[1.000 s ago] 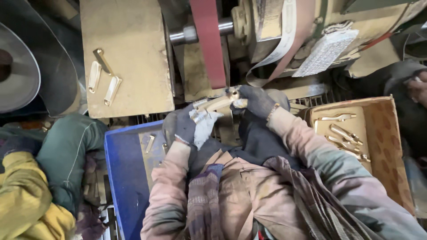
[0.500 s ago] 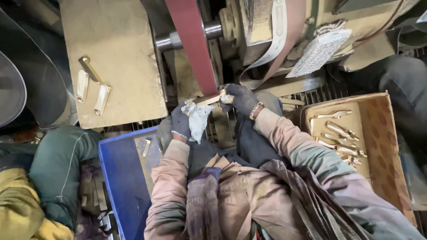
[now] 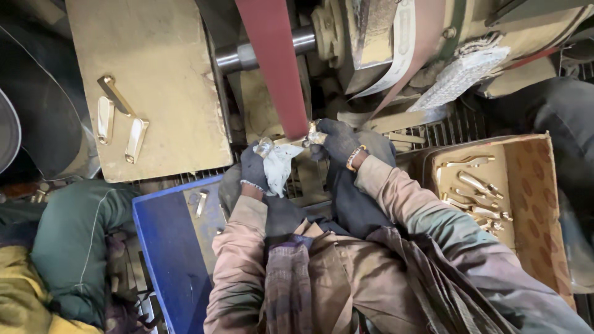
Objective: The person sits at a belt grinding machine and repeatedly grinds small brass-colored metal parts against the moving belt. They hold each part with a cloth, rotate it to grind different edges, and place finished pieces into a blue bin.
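Observation:
Both my hands wear dark gloves and hold one shiny brass handle piece (image 3: 291,140) against the lower end of a red sanding belt (image 3: 275,68). My left hand (image 3: 255,168) grips the piece's left end through a white cloth (image 3: 279,168). My right hand (image 3: 337,141) grips its right end, just right of the belt. A steel roller shaft (image 3: 238,57) runs behind the belt. My sleeves are pale pink and dusty.
Three brass handles (image 3: 117,117) lie on a tan board (image 3: 167,86) at the left. A cardboard box (image 3: 532,185) at the right holds several brass handles (image 3: 473,195). A blue crate (image 3: 164,247) sits at lower left with one brass piece (image 3: 201,203) in it. Another person's green sleeve (image 3: 74,247) is at far left.
My hands have lifted the brass piece up and to the belt's lower end. The view has shifted slightly, so the board and box sit lower and further left in frame.

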